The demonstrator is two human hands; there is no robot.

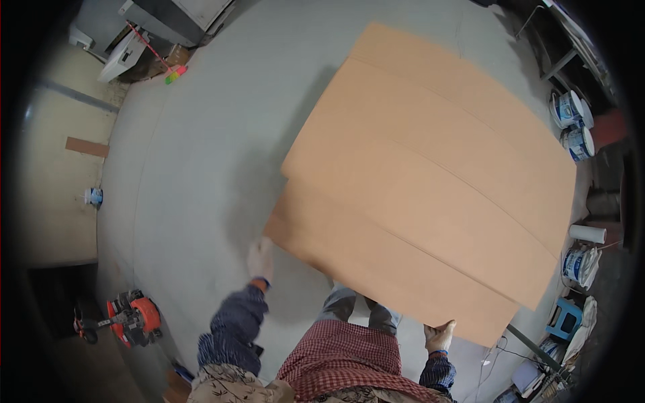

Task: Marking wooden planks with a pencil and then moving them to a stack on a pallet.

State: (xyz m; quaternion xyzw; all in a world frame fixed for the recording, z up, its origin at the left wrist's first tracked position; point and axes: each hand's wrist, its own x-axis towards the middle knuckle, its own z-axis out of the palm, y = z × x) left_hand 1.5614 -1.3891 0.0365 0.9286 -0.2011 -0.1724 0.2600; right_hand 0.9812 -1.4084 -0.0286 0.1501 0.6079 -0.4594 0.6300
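A large brown cardboard sheet with crease lines and flaps spreads out ahead of me, tilted across the view. Its shadow falls on the floor along its left side. My right hand, in a pale glove, grips the sheet's near edge toward the right, thumb on top and the other fingers hidden below. At the near left corner of the cardboard is my left hand, smeared by motion. Its fingertips meet the corner, but whether they close on it cannot be made out.
Grey floor surrounds the sheet. Along the right side stand several white and blue buckets, a white roll and a blue stool. To the left are an orange-and-black wheeled machine, a small bucket and a broom.
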